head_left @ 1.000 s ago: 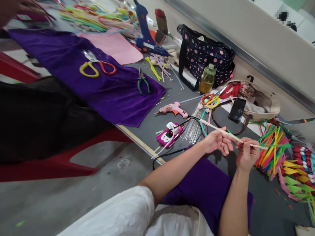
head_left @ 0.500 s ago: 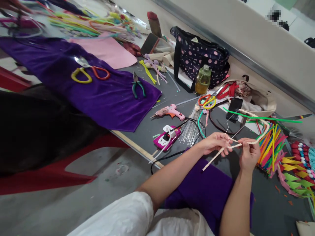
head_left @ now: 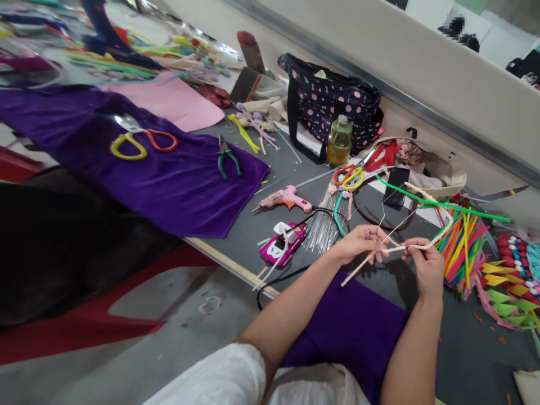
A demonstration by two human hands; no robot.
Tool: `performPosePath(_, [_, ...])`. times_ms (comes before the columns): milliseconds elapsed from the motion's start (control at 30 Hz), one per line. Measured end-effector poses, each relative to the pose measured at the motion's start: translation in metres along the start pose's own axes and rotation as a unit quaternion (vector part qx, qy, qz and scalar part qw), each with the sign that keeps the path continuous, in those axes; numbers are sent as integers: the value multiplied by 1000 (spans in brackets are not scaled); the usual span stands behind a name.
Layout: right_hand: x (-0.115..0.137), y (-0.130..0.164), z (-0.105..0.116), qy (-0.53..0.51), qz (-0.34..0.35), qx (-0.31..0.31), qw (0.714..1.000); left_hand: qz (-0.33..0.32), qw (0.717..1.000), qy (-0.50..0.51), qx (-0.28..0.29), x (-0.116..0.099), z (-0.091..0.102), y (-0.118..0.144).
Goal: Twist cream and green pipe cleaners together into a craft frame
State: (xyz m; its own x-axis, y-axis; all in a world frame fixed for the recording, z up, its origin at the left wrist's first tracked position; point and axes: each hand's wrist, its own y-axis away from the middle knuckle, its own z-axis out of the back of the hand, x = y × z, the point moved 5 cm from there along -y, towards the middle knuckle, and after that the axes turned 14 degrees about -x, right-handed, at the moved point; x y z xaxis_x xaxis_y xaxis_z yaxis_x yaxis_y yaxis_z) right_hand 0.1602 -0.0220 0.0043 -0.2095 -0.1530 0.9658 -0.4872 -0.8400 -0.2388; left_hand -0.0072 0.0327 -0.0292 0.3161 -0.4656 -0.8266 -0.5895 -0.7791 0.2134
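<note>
My left hand [head_left: 366, 243] pinches a cream, cord-like pipe cleaner strip [head_left: 444, 232], and one end of the strip sticks out below it toward my lap. On the same strip, my right hand [head_left: 423, 260] is closed a short way to the right. From there the strip bends up and back in a loop. Thin bare wires [head_left: 383, 214] stick up from near my left fingers. A long green pipe cleaner [head_left: 476, 214] crosses behind the loop. How the wires join the strip is hidden by my fingers.
Left of my hands lie a pink glue gun [head_left: 291, 198], a magenta device [head_left: 282, 244] and clear sticks [head_left: 324, 225]. Pliers [head_left: 225, 157] and scissors [head_left: 133, 132] rest on purple cloth [head_left: 181, 191]. Behind stand a bottle [head_left: 340, 140] and a dotted bag [head_left: 337, 101]. Colourful strips [head_left: 462, 247] lie right.
The view has shifted slightly. My hands have drawn a little closer together on the cream strip. A dark blue sleeve has come in over the table at the upper left.
</note>
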Motion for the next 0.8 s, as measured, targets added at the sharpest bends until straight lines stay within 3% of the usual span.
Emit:
performPosePath(200, [-8,-2,1,-21,-37,-17,999,-34,999,-35,-23,-1,-1,2])
performPosePath(467, [-18,0,-2,-61,-125,-66,988,-103,984,-100,-101,1,0,1])
performPosePath(633, [-20,3,-10,-125,-179,-94,971,-85,984,-94,-128,6,-5,2])
performPosePath(800, [-15,6,-15,-175,-189,-41,965,-59,984,-81,-147,8,-7,4])
